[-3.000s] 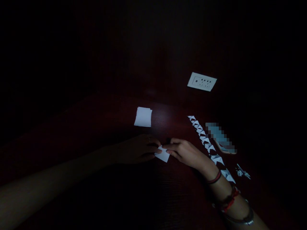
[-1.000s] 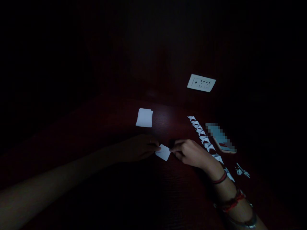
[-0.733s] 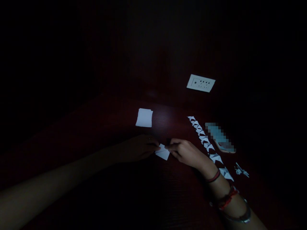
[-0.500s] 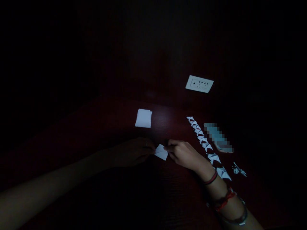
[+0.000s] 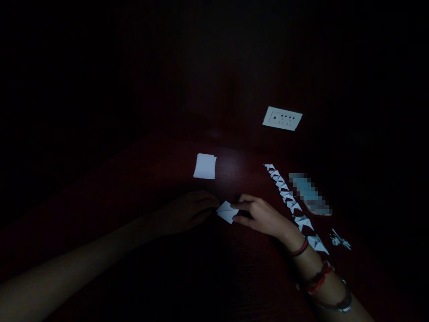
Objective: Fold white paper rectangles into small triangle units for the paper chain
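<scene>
Left hand (image 5: 186,211) and right hand (image 5: 259,215) are pinching a small folded paper (image 5: 227,211) lying on the dark counter (image 5: 234,268), paper stack (image 5: 205,166) sitting behind, folded-paper chain (image 5: 292,206) lying right.

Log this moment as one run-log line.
left hand: fingertips on small white folded paper piece, grip unclear | right hand: pinching its right edge | nearby: white paper stack, row of folded white triangles
</scene>
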The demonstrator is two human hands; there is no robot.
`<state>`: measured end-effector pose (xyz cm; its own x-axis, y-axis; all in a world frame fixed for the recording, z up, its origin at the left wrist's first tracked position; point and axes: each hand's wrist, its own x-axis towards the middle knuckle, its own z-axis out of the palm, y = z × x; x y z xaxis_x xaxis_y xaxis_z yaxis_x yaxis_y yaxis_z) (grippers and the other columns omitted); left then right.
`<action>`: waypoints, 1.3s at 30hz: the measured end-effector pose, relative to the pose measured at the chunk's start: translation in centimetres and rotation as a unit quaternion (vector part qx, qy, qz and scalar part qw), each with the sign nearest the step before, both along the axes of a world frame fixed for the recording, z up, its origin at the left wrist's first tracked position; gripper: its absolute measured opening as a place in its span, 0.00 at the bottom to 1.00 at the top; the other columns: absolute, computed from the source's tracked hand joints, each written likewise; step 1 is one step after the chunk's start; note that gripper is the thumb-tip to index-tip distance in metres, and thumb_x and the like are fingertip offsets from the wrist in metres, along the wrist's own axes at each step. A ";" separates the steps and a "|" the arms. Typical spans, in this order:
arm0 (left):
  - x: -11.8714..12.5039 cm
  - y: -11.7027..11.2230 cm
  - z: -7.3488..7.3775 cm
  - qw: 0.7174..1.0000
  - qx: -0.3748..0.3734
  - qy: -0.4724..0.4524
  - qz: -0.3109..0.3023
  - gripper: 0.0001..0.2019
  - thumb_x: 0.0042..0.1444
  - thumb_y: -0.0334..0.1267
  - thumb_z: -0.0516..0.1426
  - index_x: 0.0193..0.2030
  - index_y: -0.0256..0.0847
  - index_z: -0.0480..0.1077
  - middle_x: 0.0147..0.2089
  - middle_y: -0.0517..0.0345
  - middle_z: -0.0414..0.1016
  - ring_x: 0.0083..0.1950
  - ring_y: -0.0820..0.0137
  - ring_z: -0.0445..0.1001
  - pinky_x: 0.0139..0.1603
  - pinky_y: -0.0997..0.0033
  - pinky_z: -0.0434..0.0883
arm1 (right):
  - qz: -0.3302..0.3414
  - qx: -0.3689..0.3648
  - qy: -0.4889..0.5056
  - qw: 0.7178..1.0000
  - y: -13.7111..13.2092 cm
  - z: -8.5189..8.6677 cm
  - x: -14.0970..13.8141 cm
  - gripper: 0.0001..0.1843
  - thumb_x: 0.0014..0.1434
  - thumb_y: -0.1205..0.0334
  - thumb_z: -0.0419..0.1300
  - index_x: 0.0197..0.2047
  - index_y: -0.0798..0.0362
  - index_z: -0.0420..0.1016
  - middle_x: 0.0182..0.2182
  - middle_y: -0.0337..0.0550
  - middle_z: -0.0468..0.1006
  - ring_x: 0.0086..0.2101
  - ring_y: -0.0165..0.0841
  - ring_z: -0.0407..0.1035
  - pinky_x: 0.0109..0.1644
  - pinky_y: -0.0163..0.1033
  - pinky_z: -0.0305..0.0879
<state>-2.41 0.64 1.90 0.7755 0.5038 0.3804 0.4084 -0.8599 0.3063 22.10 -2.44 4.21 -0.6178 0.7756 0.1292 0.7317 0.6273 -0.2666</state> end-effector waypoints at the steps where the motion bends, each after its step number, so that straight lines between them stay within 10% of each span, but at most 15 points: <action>1: 0.2 0.0 -0.3 1.000 0.005 0.006 -0.005 0.16 0.60 0.34 0.49 0.55 0.42 0.60 0.56 0.54 0.62 0.56 0.68 0.61 0.56 0.64 0.61 | 0.001 -0.002 0.007 1.000 0.1 -0.1 0.0 0.16 0.57 0.58 0.54 0.48 0.52 0.69 0.38 0.43 0.69 0.37 0.31 0.67 0.42 0.35 0.63; 39: -0.3 -1.0 -0.2 0.989 0.082 0.074 -0.093 0.19 0.57 0.44 0.52 0.55 0.44 0.60 0.57 0.52 0.60 0.59 0.60 0.55 0.56 0.58 0.59 | 0.042 0.007 0.057 0.997 -0.5 -0.1 -1.4 0.10 0.58 0.66 0.52 0.39 0.54 0.74 0.36 0.43 0.72 0.36 0.30 0.67 0.42 0.34 0.63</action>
